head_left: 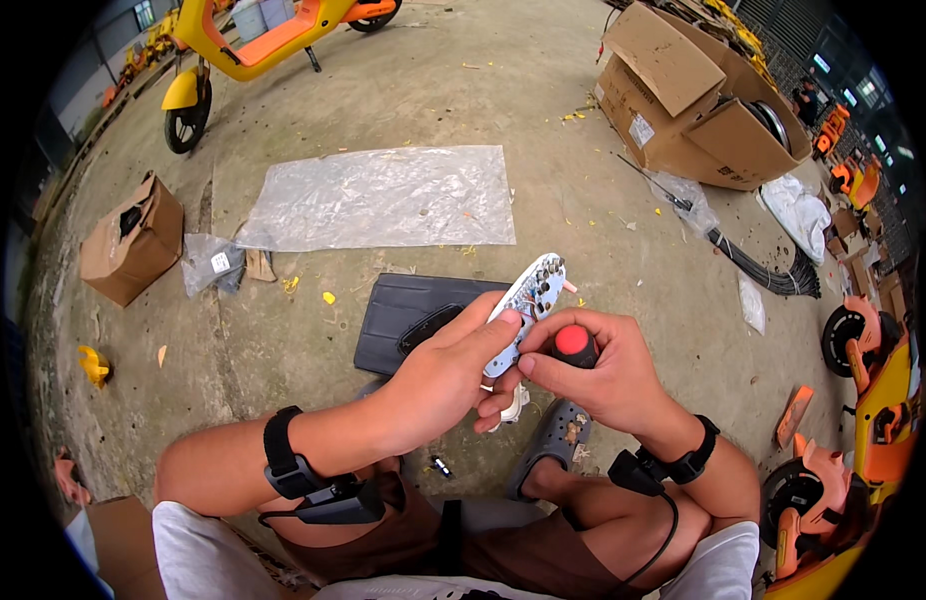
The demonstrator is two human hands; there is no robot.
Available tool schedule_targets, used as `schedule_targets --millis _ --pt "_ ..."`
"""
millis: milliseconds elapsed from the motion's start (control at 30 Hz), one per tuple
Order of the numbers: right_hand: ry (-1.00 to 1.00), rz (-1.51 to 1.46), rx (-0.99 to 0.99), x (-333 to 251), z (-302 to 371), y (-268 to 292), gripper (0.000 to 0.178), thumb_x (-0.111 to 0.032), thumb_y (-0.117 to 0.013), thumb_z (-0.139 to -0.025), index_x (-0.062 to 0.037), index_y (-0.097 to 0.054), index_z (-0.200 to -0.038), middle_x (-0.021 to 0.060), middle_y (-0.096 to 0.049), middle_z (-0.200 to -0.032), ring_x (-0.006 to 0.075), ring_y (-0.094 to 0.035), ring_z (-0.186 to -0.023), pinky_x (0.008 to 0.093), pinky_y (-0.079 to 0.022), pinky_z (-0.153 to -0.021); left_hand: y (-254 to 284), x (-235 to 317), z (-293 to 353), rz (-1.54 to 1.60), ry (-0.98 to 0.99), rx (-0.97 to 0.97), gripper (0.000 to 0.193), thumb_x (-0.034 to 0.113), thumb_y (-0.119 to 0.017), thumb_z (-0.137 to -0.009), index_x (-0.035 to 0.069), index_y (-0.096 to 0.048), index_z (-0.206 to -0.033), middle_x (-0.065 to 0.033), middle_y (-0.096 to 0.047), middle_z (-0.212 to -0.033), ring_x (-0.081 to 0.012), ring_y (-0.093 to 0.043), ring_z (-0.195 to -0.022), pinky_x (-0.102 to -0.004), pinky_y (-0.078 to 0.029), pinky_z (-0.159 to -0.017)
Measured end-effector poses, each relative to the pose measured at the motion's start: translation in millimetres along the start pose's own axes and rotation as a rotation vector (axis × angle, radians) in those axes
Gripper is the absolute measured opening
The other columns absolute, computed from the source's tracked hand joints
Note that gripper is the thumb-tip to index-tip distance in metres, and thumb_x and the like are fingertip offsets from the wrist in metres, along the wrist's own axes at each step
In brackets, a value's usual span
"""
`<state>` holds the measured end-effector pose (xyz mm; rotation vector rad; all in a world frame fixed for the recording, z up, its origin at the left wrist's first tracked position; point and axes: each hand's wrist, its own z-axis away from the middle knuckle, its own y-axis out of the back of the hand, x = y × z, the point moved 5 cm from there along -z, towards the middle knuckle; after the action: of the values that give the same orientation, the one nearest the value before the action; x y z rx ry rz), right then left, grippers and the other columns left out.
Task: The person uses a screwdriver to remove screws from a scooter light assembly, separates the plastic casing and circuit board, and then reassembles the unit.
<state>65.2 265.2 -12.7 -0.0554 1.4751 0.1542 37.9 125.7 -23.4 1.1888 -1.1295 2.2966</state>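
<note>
My left hand (438, 365) is closed around a long white plastic housing with rounded ends, its open side showing a circuit board (535, 298) with several small components and wires. Close beside it, my right hand (613, 375) grips a screwdriver (575, 343) with a black handle and red end cap. The screwdriver's tip is hidden behind the fingers, so I cannot tell whether it touches the board. Below the hands, a white piece (515, 408) shows in part. Behind my left hand, a black flat panel (388, 315) lies on the ground.
Clear plastic sheeting (383, 200) lies ahead. A small carton (133, 245) stands left, a large open carton (673, 110) far right, near black cables (768, 270). A yellow-orange scooter (253, 50) stands far left; orange vehicle parts (813, 490) line the right. A small black-silver part (441, 466) lies near my feet.
</note>
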Motion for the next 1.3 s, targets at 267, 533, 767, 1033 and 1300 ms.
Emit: schedule_targets --millis 267,533,767,1033,1300 --pt "0.002 -0.009 -0.002 0 0 -1 0.012 -0.005 -0.071 -0.083 0.0021 -0.066 -0.092 0.0032 -0.068 -0.083 0.0055 -0.059 -0.077 0.0211 -0.049 -0.07 0 -1 1 0.021 0.013 -0.004 0.036 0.032 -0.036 -0.104 0.013 -0.036 -0.135 -0.0037 -0.051 -0.085 -0.0136 -0.044 -0.065 -0.0282 -0.04 -0.057" --pt "-0.003 0.033 0.01 5 -1 -1 0.013 -0.007 -0.072 -0.082 0.0014 -0.067 -0.091 0.0011 -0.067 -0.08 0.0041 -0.057 -0.074 0.0205 -0.048 -0.066 2 -7 0 -0.007 0.006 -0.007 0.037 0.033 -0.035 -0.105 0.013 -0.035 -0.135 -0.0037 -0.049 -0.082 -0.0131 -0.043 -0.064 -0.0281 -0.04 -0.056" --pt "0.001 0.095 0.008 5 -1 -1 0.014 -0.01 -0.074 -0.083 0.0005 -0.067 -0.09 0.0005 -0.066 -0.08 0.0039 -0.056 -0.073 0.0205 -0.047 -0.064 2 -6 2 -0.063 0.035 0.045 0.037 0.034 -0.035 -0.105 0.013 -0.034 -0.136 -0.0035 -0.046 -0.08 -0.0126 -0.041 -0.061 -0.0276 -0.039 -0.056" --pt "0.005 0.023 -0.013 13 -2 -3 0.014 -0.01 -0.073 -0.085 -0.0008 -0.066 -0.092 -0.0008 -0.065 -0.08 0.0033 -0.055 -0.073 0.0201 -0.046 -0.064 1 -7 2 -0.018 0.033 0.043 0.037 0.036 -0.033 -0.105 0.014 -0.036 -0.134 -0.0025 -0.045 -0.078 -0.0117 -0.038 -0.06 -0.027 -0.037 -0.055" --pt "-0.004 0.024 0.001 9 4 3 0.016 -0.012 -0.074 -0.084 -0.0007 -0.066 -0.091 -0.0005 -0.065 -0.08 0.003 -0.054 -0.073 0.0199 -0.045 -0.063 -1 -9 1 0.056 0.052 -0.01 0.033 0.037 -0.032 -0.105 0.014 -0.041 -0.127 -0.002 -0.044 -0.075 -0.0123 -0.038 -0.058 -0.0269 -0.036 -0.054"
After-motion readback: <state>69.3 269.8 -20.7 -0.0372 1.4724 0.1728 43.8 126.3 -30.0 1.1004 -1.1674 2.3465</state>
